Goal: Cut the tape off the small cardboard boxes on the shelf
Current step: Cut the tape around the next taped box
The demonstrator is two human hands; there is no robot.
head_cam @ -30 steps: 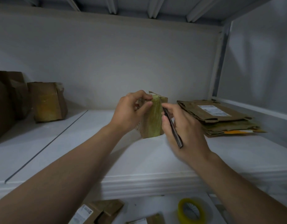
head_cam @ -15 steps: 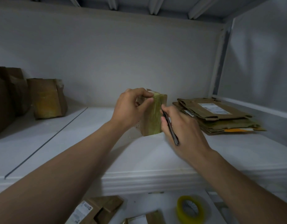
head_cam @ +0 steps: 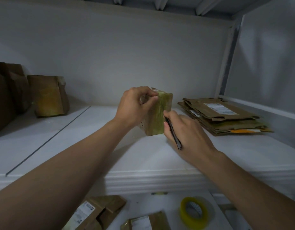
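A small cardboard box [head_cam: 158,117] wrapped in yellowish tape stands upright on the white shelf [head_cam: 93,146], near its middle. My left hand [head_cam: 135,107] grips the box's top left corner, thumb and fingers pinched on it. My right hand [head_cam: 185,131] holds a thin dark cutter [head_cam: 173,133] like a pen, its tip against the box's right front edge about halfway down. The blade tip itself is hidden by my fingers.
Another taped box [head_cam: 48,95] and darker boxes [head_cam: 7,93] stand at the shelf's left. A stack of flattened cardboard [head_cam: 221,117] lies at the right. Below the shelf are opened boxes [head_cam: 97,213] and a yellow tape roll [head_cam: 193,213].
My right hand and the cutter have slid down along the box's right edge, from near the top to about mid-height. My left hand keeps its grip on the top.
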